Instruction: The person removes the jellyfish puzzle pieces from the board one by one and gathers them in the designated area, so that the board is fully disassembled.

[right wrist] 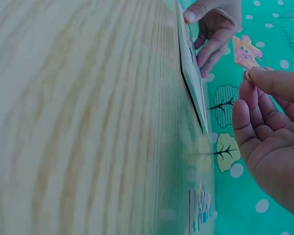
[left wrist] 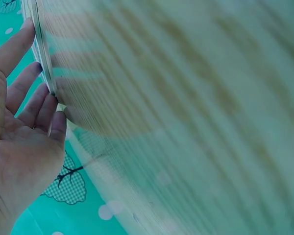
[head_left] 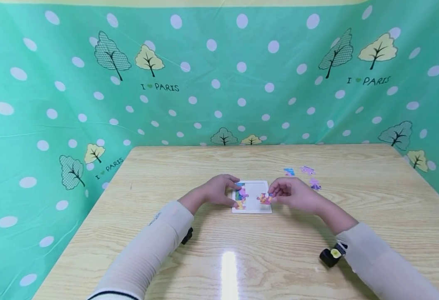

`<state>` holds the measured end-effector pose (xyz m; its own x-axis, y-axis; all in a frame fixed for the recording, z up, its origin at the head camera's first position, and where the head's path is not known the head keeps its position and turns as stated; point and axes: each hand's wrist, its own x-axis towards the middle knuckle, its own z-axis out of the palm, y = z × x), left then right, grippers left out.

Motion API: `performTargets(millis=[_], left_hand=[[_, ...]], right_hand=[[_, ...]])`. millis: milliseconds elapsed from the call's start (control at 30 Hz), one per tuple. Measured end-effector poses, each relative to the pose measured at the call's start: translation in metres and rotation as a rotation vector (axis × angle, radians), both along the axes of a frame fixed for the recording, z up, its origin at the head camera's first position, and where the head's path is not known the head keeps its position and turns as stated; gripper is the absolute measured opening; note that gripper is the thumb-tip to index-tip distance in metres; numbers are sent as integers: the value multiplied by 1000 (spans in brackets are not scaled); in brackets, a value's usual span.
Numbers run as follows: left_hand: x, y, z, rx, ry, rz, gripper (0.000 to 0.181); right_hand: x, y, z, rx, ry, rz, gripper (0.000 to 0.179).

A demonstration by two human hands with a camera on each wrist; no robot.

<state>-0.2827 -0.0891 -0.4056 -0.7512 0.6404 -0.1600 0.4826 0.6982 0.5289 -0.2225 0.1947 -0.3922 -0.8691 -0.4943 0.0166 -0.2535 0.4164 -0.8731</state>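
Note:
A white-framed puzzle board (head_left: 252, 211) lies on the table, with colourful jigsaw pieces (head_left: 243, 193) along its left side. My left hand (head_left: 218, 190) rests at the board's left edge, thumb and fingers spread apart and touching it. Above the right part of the board, my right hand (head_left: 296, 195) pinches a pink and yellow jigsaw piece (head_left: 264, 198) between thumb and fingers. The right wrist view shows this same jigsaw piece (right wrist: 246, 51) raised clear of the board (right wrist: 192, 73). The left wrist view shows the left fingers fairly straight against the board's edge.
Three loose jigsaw pieces lie right of the board: a blue one (head_left: 289, 171), a pink-purple one (head_left: 308, 170) and a purple one (head_left: 315, 184). The wooden table (head_left: 189, 266) meets a green dotted cloth (head_left: 219, 100) at its back edge.

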Motion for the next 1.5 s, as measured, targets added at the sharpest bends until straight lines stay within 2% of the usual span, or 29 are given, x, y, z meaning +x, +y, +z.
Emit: performTargets(millis=[333,567,933,1267,1500], left_hand=[[0,2,2,-8,-10,10,56],[0,1,2,2,-22,15,55],[1,1,2,7,-12,6,56],[2,1,3,10,-15,10,56],[3,1,4,5,-31,21,56]], right_hand=[[7,24,2,-26,6,-35,14],[15,39,7,-34,-25,-78,16],[23,59,5,-84,34,-114,16],[29,81,3,-110,122,-164,16],[29,97,1,-57,119,-243,19]])
